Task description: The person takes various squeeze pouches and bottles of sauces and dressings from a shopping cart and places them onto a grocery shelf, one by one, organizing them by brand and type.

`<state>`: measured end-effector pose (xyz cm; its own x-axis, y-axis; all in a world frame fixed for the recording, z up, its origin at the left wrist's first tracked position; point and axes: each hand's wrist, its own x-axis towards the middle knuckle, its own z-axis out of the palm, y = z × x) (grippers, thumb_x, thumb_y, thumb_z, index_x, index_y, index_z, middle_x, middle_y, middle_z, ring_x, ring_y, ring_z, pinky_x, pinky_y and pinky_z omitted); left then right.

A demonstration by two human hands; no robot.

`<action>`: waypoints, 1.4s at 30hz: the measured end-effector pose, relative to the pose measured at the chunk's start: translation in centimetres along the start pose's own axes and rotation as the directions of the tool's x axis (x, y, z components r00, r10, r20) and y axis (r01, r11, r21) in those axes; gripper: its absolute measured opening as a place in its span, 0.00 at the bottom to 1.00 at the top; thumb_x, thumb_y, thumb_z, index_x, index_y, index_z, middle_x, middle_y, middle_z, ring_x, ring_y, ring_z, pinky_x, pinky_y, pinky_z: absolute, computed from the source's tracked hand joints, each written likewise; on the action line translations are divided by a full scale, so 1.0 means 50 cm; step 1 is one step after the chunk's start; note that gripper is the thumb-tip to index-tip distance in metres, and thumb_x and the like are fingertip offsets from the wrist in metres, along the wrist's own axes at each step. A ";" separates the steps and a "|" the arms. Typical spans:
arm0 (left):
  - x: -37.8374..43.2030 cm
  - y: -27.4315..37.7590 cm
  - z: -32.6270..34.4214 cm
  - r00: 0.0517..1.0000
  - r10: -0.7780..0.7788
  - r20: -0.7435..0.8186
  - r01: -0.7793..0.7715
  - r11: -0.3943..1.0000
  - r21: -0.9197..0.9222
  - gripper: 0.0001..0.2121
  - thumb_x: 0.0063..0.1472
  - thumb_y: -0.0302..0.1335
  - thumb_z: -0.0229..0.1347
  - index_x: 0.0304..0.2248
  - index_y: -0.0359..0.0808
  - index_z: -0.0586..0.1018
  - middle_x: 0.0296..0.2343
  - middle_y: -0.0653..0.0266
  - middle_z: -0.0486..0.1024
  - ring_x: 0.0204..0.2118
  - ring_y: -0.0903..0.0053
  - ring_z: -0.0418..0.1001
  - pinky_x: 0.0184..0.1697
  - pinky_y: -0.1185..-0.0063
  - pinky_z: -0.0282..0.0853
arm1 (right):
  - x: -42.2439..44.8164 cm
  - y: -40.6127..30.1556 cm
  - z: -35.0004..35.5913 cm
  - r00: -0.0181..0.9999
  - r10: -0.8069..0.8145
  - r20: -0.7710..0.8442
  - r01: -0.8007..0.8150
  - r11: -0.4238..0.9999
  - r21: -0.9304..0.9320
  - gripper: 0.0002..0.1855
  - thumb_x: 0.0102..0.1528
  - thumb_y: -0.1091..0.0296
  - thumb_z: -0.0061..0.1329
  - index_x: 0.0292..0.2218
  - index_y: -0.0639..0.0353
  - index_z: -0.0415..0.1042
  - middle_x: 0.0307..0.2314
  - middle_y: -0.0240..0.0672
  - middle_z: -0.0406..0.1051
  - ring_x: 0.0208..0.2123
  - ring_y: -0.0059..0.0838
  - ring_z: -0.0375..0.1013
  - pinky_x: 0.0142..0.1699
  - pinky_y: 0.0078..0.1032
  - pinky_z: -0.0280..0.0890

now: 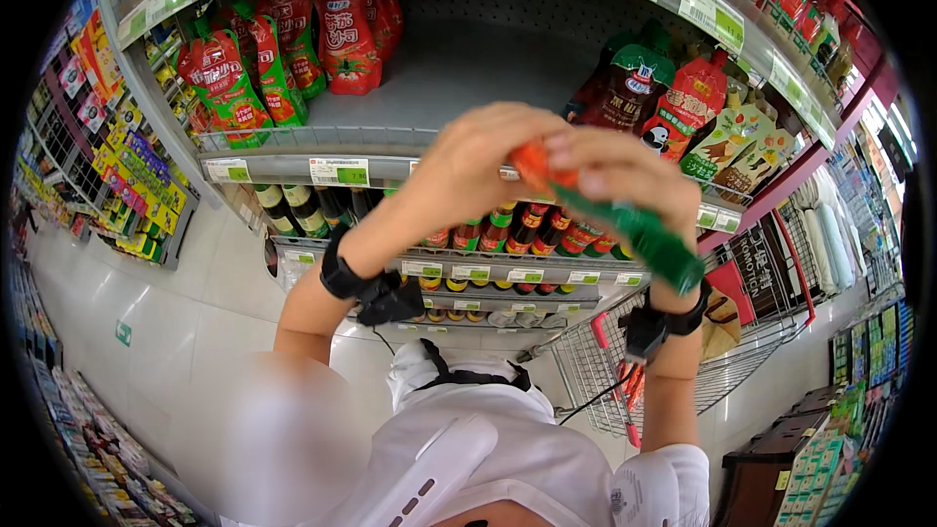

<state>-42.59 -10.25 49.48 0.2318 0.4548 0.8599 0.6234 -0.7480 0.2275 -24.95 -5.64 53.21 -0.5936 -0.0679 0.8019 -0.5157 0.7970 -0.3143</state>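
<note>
A red and green sauce pouch (pixel 596 211) with a dark green screw cap is held up before the shelf, slanting down to the right. My right hand (pixel 633 172) grips it from above, and its cap end shows by my right wrist. My left hand (pixel 476 154) closes on the pouch's red end. Motion blurs both hands, and fingers hide much of the pouch. Behind them a grey metal shelf (pixel 454 80) carries red ketchup pouches (pixel 348 40) on the left. Dark pouches with green caps (pixel 629 84) and a red tomato sauce pouch (pixel 688 102) stand on the right.
A wire fence (pixel 381 137) edges the shelf, above a price-tag rail (pixel 278 170). Lower shelves hold sauce bottles (pixel 498 227). A wire shopping cart (pixel 585 366) stands to my right. Behind it is a crate of goods (pixel 765 263). Left, a hanging-goods rack (pixel 139 190) borders the aisle floor (pixel 154 307).
</note>
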 end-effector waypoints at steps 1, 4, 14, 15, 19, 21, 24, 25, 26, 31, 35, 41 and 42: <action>0.011 -0.018 -0.006 0.996 0.082 -0.027 -0.079 0.992 0.095 0.22 0.38 0.24 0.59 0.37 0.36 0.69 0.30 0.61 0.71 0.34 0.64 0.69 0.35 0.75 0.65 | 0.014 0.006 -0.013 1.000 0.003 0.004 -0.003 1.000 -0.019 0.12 0.45 0.71 0.46 0.34 0.63 0.70 0.34 0.41 0.67 0.39 0.36 0.66 0.42 0.26 0.61; 0.040 -0.049 -0.009 0.989 -0.144 -0.022 0.145 0.985 0.090 0.17 0.38 0.26 0.59 0.32 0.35 0.72 0.28 0.59 0.72 0.30 0.64 0.71 0.31 0.75 0.66 | 0.035 0.023 -0.039 0.978 0.198 -0.070 -0.209 0.949 -0.236 0.14 0.42 0.78 0.48 0.35 0.58 0.70 0.35 0.35 0.66 0.35 0.27 0.67 0.38 0.19 0.61; 0.025 -0.160 0.028 0.788 -0.570 0.233 0.584 0.811 0.012 0.23 0.33 0.38 0.63 0.28 0.30 0.75 0.23 0.56 0.74 0.26 0.70 0.73 0.31 0.79 0.66 | 0.006 0.090 -0.054 0.816 0.423 -0.394 -0.464 0.886 -0.010 0.17 0.49 0.76 0.43 0.43 0.68 0.61 0.37 0.39 0.65 0.38 0.24 0.66 0.42 0.19 0.61; 0.027 -0.163 0.029 0.767 -0.584 0.267 0.609 0.793 -0.013 0.21 0.35 0.36 0.63 0.28 0.29 0.74 0.23 0.58 0.74 0.26 0.73 0.73 0.31 0.80 0.66 | 0.002 0.084 -0.063 0.814 0.399 -0.421 -0.456 0.889 -0.039 0.17 0.49 0.77 0.42 0.42 0.67 0.62 0.37 0.39 0.66 0.38 0.25 0.66 0.42 0.19 0.61; 0.029 -0.171 0.032 0.692 -0.603 0.397 0.705 0.684 -0.189 0.18 0.41 0.33 0.61 0.30 0.29 0.73 0.25 0.63 0.73 0.26 0.82 0.70 0.30 0.83 0.65 | -0.041 0.096 -0.099 0.794 0.306 -0.526 -0.459 0.869 -0.187 0.11 0.50 0.78 0.41 0.38 0.67 0.65 0.33 0.37 0.67 0.37 0.24 0.67 0.42 0.18 0.61; 0.029 -0.175 0.035 0.679 -0.593 0.434 0.726 0.630 -0.275 0.17 0.43 0.31 0.60 0.31 0.29 0.74 0.25 0.63 0.73 0.26 0.83 0.70 0.28 0.83 0.67 | -0.052 0.097 -0.100 0.762 0.316 -0.566 -0.476 0.865 -0.159 0.10 0.50 0.77 0.40 0.36 0.67 0.66 0.33 0.37 0.68 0.36 0.22 0.68 0.40 0.16 0.61; 0.030 -0.183 0.044 0.694 -0.579 0.427 0.714 0.627 -0.311 0.16 0.43 0.30 0.59 0.31 0.29 0.74 0.24 0.61 0.73 0.25 0.81 0.71 0.24 0.82 0.69 | -0.069 0.105 -0.098 0.752 0.330 -0.571 -0.481 0.866 -0.132 0.09 0.50 0.78 0.40 0.35 0.67 0.66 0.32 0.36 0.68 0.35 0.21 0.68 0.39 0.16 0.61; 0.031 -0.185 0.050 0.706 -0.576 0.411 0.701 0.648 -0.297 0.16 0.43 0.30 0.59 0.31 0.29 0.74 0.25 0.61 0.73 0.25 0.81 0.71 0.24 0.82 0.70 | -0.069 0.104 -0.095 0.754 0.334 -0.566 -0.482 0.866 -0.132 0.09 0.50 0.78 0.40 0.35 0.68 0.66 0.31 0.36 0.68 0.34 0.21 0.68 0.39 0.16 0.61; 0.031 -0.186 0.053 0.718 -0.573 0.394 0.688 0.668 -0.282 0.16 0.43 0.29 0.59 0.31 0.28 0.73 0.25 0.61 0.73 0.25 0.81 0.71 0.23 0.82 0.70 | -0.069 0.104 -0.090 0.756 0.336 -0.562 -0.483 0.866 -0.131 0.08 0.50 0.78 0.40 0.34 0.68 0.66 0.31 0.35 0.68 0.34 0.20 0.68 0.38 0.15 0.61; 0.048 -0.162 0.049 0.627 -0.602 0.494 0.769 0.577 -0.274 0.18 0.43 0.30 0.60 0.34 0.29 0.72 0.28 0.63 0.73 0.29 0.83 0.70 0.33 0.83 0.66 | -0.080 0.106 -0.076 0.731 0.392 -0.558 -0.496 0.868 -0.039 0.08 0.50 0.79 0.40 0.34 0.69 0.66 0.29 0.35 0.68 0.33 0.20 0.68 0.38 0.15 0.61; 0.040 -0.170 0.048 0.639 -0.579 0.506 0.765 0.548 -0.339 0.19 0.43 0.30 0.60 0.34 0.29 0.72 0.29 0.63 0.72 0.31 0.83 0.69 0.34 0.83 0.66 | -0.092 0.110 -0.063 0.732 0.401 -0.550 -0.491 0.871 -0.019 0.08 0.50 0.79 0.39 0.34 0.69 0.66 0.28 0.35 0.67 0.33 0.21 0.67 0.38 0.16 0.61; 0.039 -0.176 0.030 0.721 -0.591 0.362 0.683 0.697 -0.220 0.27 0.39 0.33 0.62 0.38 0.26 0.68 0.32 0.54 0.72 0.35 0.74 0.70 0.38 0.79 0.65 | -0.140 0.091 -0.062 0.715 0.441 -0.542 -0.560 0.826 -0.067 0.07 0.49 0.79 0.40 0.32 0.68 0.67 0.28 0.36 0.68 0.30 0.20 0.67 0.34 0.15 0.61; 0.035 -0.172 0.027 0.770 -0.568 0.291 0.633 0.738 -0.234 0.32 0.37 0.34 0.62 0.41 0.24 0.64 0.37 0.50 0.69 0.39 0.69 0.68 0.41 0.78 0.62 | -0.154 0.080 -0.065 0.703 0.450 -0.551 -0.576 0.814 -0.070 0.07 0.49 0.79 0.40 0.32 0.68 0.67 0.27 0.37 0.68 0.30 0.21 0.67 0.34 0.16 0.61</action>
<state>-46.54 -2.36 48.44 0.0412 0.9157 0.3998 0.4317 -0.3772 0.8194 -20.43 0.02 47.42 -0.3084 0.6416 0.7023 -0.0344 0.7303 -0.6822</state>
